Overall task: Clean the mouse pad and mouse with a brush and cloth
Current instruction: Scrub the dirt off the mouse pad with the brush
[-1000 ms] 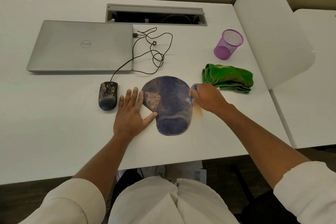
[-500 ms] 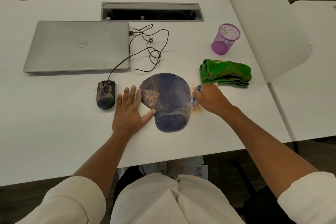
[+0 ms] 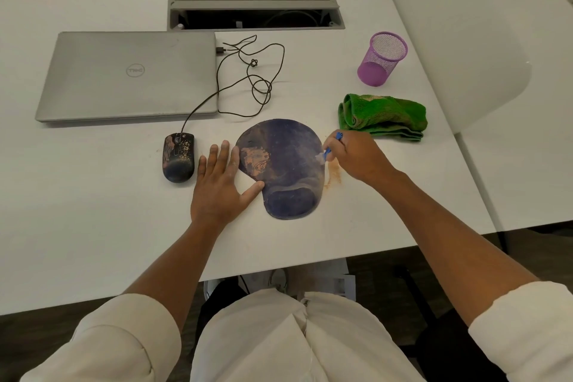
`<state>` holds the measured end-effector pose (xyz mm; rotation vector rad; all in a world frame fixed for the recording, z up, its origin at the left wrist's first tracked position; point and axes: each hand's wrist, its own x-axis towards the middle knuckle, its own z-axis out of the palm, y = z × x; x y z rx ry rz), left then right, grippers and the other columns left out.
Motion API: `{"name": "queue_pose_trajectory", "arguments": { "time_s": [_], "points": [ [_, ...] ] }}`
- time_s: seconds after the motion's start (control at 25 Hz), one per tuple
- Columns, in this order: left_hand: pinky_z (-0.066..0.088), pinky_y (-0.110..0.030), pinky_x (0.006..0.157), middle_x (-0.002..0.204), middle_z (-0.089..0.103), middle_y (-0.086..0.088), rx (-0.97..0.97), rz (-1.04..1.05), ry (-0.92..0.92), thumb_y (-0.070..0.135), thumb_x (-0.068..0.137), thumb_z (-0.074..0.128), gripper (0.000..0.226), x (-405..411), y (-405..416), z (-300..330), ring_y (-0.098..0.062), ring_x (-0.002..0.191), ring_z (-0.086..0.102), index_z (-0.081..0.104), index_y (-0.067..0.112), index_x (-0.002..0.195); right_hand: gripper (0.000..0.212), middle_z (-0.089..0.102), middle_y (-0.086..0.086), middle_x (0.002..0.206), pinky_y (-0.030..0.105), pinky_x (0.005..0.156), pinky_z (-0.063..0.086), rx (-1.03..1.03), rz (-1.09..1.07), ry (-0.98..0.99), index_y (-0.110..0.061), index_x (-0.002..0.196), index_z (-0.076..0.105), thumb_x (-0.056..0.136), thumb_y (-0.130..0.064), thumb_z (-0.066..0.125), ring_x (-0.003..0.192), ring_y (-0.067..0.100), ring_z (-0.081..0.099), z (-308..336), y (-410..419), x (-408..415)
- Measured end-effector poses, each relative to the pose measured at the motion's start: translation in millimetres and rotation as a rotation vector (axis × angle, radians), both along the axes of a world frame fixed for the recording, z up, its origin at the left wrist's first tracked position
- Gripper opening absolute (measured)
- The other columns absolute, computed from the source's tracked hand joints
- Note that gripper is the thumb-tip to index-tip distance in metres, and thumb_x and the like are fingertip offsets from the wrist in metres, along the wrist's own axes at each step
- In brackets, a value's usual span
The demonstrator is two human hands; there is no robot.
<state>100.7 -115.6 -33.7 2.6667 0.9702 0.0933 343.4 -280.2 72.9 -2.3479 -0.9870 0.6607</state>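
A dark blue mouse pad point(image 3: 285, 164) with a wrist rest lies on the white desk point(image 3: 93, 211), an orange dirt patch near its left edge. My left hand point(image 3: 221, 183) lies flat beside the pad, fingertips and thumb touching its left edge. My right hand point(image 3: 356, 155) grips a small blue-handled brush point(image 3: 328, 152), whose bristles touch the pad's right edge. Orange dust point(image 3: 333, 175) lies on the desk just right of the pad. A dirty black wired mouse point(image 3: 179, 156) sits left of my left hand. A folded green cloth point(image 3: 383, 116) lies behind my right hand.
A shut grey laptop point(image 3: 127, 77) lies at the back left, the mouse cable point(image 3: 248, 77) looped beside it. A purple mesh cup point(image 3: 381, 59) stands at the back right. A cable tray slot point(image 3: 255, 14) is at the rear. A white partition point(image 3: 449, 25) borders the right side.
My right hand with the brush has stayed at the pad's right edge with only small shifts. My left hand has kept its place beside the pad.
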Motion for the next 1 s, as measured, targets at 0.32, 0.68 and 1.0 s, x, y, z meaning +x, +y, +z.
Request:
{"name": "queue_pose_trajectory", "arguments": {
  "time_s": [0.32, 0.68, 1.0],
  "points": [
    [0.0, -0.045, 0.128, 0.172, -0.002, -0.003, 0.019, 0.001, -0.015, 0.089, 0.085, 0.016, 0.105, 0, 0, -4, -0.021, 0.157, -0.011, 0.006, 0.021, 0.164, 0.03, 0.054, 0.012, 0.066, 0.045, 0.059, 0.039, -0.206, 0.067, -0.117, -0.005, 0.077, 0.052, 0.098, -0.023, 0.04, 0.062, 0.025, 0.045, -5, -1, -8],
    [0.0, -0.043, 0.128, 0.172, 0.004, -0.004, 0.028, 0.006, -0.018, 0.085, 0.087, 0.026, 0.101, 0, 0, -2, -0.022, 0.158, -0.005, 0.013, 0.019, 0.163, 0.032, 0.069, 0.016, 0.082, 0.048, 0.072, 0.052, -0.218, 0.071, -0.099, -0.005, 0.088, 0.066, 0.097, -0.024, 0.042, 0.078, 0.035, 0.063, -1, -4, -11],
    [-0.003, -0.043, 0.128, 0.172, -0.001, -0.003, 0.019, 0.006, 0.002, 0.085, 0.087, 0.026, 0.102, 0, 0, 0, -0.021, 0.158, -0.009, 0.008, 0.021, 0.164, 0.026, 0.068, 0.012, 0.081, 0.043, 0.069, 0.051, -0.125, 0.03, -0.129, -0.014, 0.094, 0.066, 0.1, -0.023, 0.042, 0.074, 0.03, 0.062, -10, -7, -15]
  ]
}}
